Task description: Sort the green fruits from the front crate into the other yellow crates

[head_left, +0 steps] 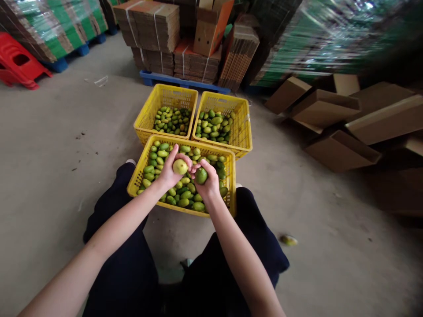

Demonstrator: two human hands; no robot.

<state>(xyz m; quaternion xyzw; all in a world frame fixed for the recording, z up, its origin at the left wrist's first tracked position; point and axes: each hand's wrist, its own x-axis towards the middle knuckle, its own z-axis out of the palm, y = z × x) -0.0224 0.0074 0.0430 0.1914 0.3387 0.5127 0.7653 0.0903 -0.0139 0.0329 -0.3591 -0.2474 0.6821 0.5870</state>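
My left hand (172, 169) is closed round a pale yellow-green fruit (180, 167), round at the end that faces me. Close beside it, my right hand (210, 181) grips a darker green fruit (201, 176). The fingertips of both hands nearly meet. Below them stands the near yellow crate (181, 211), filled with green and yellowish oval fruits (185, 194) that look like small mangoes or lemons; I cannot tell which. My hands and forearms hide part of these fruits.
Behind it are a left yellow crate (144, 115) and a right yellow crate (243, 125), both holding similar fruits. One fruit (288, 240) lies on the floor at right. Bundled flat cardboard (155, 26) sits on a blue pallet (185, 82). Cardboard boxes (343, 149) lie right; a red stool (20, 61) stands left.
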